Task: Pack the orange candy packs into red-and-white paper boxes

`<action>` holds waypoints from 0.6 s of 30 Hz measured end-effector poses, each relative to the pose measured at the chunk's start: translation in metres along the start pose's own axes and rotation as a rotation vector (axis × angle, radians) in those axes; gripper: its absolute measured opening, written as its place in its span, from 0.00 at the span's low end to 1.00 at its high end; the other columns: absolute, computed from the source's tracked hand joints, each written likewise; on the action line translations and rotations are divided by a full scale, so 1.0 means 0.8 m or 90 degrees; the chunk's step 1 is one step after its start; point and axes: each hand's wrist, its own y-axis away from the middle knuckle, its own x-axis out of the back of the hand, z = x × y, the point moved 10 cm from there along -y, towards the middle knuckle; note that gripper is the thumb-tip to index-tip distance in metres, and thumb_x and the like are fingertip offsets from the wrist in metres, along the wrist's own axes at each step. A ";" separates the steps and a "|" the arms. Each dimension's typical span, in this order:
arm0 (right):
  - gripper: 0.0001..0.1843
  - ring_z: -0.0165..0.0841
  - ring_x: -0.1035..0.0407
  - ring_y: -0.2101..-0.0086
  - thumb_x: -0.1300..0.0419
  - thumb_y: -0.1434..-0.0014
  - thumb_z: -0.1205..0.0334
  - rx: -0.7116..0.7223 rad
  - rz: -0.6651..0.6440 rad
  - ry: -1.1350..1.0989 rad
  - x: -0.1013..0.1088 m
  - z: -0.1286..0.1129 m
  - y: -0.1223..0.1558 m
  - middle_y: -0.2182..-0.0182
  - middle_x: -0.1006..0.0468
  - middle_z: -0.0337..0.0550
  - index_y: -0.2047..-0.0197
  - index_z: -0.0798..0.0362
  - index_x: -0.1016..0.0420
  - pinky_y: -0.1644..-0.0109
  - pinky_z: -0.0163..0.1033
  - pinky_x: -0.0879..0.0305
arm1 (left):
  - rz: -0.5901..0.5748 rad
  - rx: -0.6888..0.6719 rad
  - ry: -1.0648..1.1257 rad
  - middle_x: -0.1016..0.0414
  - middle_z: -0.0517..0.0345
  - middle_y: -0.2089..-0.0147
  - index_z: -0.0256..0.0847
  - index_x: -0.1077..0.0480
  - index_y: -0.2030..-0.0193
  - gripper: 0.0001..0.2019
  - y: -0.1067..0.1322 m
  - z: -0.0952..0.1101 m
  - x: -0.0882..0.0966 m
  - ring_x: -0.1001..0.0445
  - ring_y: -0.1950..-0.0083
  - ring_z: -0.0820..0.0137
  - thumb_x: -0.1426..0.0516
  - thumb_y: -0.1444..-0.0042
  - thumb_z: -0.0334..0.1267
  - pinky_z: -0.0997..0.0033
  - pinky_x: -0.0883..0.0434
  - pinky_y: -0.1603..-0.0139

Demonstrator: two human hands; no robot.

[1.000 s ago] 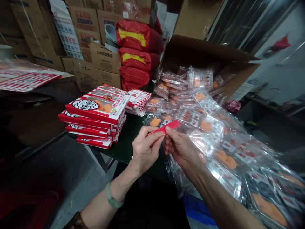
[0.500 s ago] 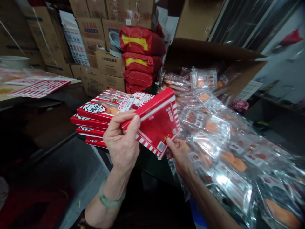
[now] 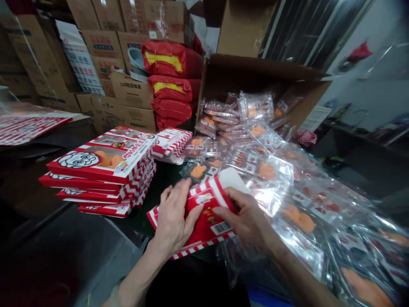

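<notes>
A flat red-and-white striped carton [image 3: 204, 224] lies back side up on the dark table edge, its white end flap sticking up. My left hand [image 3: 174, 217] rests flat on the carton's left half with fingers spread. My right hand [image 3: 246, 217] grips the carton's right end near the flap, thumb and fingers closed on it. A heap of clear plastic packets with orange pieces [image 3: 271, 170] lies just behind and to the right of both hands.
A stack of filled red cartons with a cartoon face [image 3: 99, 170] stands at the left. An open cardboard box [image 3: 265, 74] spills packets at the back. Red sacks [image 3: 169, 81] and cardboard boxes [image 3: 131, 89] are piled behind. Flat carton blanks [image 3: 28, 125] lie far left.
The carton, held up in the air half a second ago, has come down onto the table edge. My left hand went from pinching its edge to lying flat on it.
</notes>
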 end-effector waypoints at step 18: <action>0.30 0.47 0.28 0.55 0.47 0.40 0.50 -0.229 -0.042 0.881 0.176 0.189 -0.125 0.55 0.25 0.60 0.39 0.58 0.40 0.55 0.45 0.36 | 0.221 0.382 0.225 0.46 0.66 0.81 0.39 0.37 0.72 0.20 0.018 -0.135 -0.019 0.45 0.80 0.77 0.50 0.42 0.55 0.79 0.40 0.79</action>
